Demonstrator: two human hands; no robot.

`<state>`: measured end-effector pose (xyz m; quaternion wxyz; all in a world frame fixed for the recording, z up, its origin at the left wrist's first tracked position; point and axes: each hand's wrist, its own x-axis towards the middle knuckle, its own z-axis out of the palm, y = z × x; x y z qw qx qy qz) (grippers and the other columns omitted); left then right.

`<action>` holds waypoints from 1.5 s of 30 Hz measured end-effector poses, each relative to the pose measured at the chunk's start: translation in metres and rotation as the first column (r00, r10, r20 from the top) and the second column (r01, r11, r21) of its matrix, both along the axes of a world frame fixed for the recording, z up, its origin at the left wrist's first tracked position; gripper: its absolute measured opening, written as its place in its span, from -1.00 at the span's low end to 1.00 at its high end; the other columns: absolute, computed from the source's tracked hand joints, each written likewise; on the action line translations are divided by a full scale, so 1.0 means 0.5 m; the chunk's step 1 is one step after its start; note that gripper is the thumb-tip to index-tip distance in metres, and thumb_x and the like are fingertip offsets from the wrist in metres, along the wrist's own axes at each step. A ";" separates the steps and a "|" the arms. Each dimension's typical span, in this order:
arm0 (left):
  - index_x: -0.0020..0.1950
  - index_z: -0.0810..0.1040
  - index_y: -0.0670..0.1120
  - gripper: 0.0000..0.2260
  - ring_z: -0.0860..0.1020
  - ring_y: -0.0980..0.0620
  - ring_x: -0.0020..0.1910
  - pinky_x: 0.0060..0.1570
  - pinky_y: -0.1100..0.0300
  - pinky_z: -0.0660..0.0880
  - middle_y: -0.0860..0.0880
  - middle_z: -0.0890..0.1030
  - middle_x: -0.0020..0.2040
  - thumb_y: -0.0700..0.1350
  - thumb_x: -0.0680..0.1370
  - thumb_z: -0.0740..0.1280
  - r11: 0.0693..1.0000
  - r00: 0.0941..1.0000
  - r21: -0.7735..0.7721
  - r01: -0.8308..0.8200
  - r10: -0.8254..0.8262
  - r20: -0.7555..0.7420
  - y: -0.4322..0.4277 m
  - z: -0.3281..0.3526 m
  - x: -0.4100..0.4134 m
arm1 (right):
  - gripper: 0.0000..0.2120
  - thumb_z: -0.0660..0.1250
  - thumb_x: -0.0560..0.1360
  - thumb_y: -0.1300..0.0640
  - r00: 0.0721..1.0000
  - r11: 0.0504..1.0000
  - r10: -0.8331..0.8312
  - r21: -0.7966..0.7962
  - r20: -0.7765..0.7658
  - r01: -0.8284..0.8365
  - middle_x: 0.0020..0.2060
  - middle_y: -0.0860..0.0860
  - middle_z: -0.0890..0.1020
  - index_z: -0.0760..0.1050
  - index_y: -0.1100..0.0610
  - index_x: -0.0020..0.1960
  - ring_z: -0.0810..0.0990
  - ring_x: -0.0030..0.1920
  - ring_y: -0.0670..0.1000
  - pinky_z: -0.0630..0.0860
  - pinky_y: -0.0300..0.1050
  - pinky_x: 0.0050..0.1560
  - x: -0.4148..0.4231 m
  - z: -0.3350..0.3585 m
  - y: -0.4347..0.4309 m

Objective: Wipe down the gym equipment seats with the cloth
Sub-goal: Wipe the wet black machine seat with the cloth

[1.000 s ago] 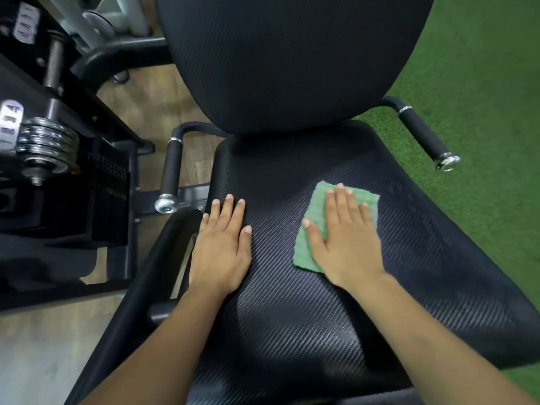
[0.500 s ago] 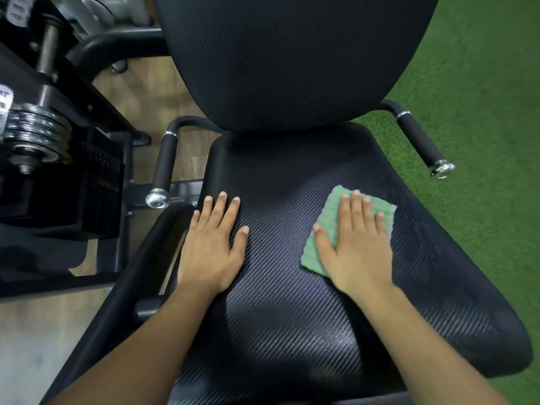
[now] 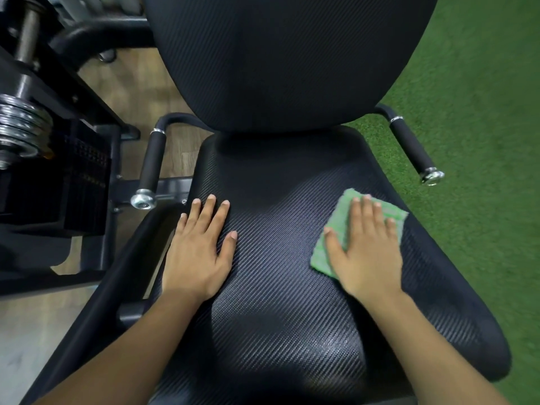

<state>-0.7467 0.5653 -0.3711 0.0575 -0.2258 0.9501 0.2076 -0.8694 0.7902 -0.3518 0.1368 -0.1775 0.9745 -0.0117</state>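
While the left hand rests flat on the seat, the right hand presses flat the cloth near the seat's right edge; soft and limp, it likely bunches unless pressed centrally

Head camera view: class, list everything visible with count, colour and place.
seat pad: one, black, centre
backrest: one, black, above the seat pad
cloth: one, green, right side of seat pad
left handle: one, black, chrome end, left of seat pad
right handle: one, black, chrome end, right of seat pad
weight plates: one stack, silver, far left
turf: one area, green, right
wooden floor: one area, brown, upper left
left hand: one, flat on seat pad's left side
right hand: one, flat on the cloth
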 end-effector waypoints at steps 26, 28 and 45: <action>0.54 0.18 0.00 -0.41 -0.02 0.04 0.54 0.50 0.06 -0.09 0.00 0.14 0.55 0.21 0.55 -0.07 1.000 0.999 -0.008 0.000 -0.001 -0.035 -0.002 -0.004 0.000 | -0.27 -0.15 0.52 -0.26 0.962 0.954 0.272 -0.140 0.032 -0.265 0.54 0.07 0.08 0.06 0.15 0.56 -0.01 0.55 0.07 -0.21 -0.04 0.49 -0.021 0.004 0.049; 0.54 0.17 0.00 -0.40 -0.03 0.05 0.54 0.50 0.07 -0.10 0.01 0.13 0.55 0.21 0.54 -0.08 1.000 0.999 -0.003 -0.001 0.001 -0.034 -0.001 -0.004 0.000 | -0.24 -0.17 0.51 -0.27 0.992 0.989 0.127 -0.079 0.017 -0.125 0.55 0.07 0.06 0.04 0.16 0.56 -0.02 0.55 0.06 -0.18 -0.02 0.50 -0.004 0.014 0.098; 0.54 0.19 -0.01 -0.39 0.00 -0.01 0.54 0.50 0.00 -0.06 -0.03 0.14 0.55 0.21 0.53 -0.06 1.000 1.000 -0.015 0.011 -0.012 -0.015 -0.002 -0.003 0.000 | -0.28 -0.11 0.54 -0.24 1.000 0.999 -0.004 -0.048 -0.030 0.003 0.53 0.12 0.14 0.13 0.19 0.54 0.07 0.54 0.10 -0.10 0.02 0.51 0.062 0.044 0.194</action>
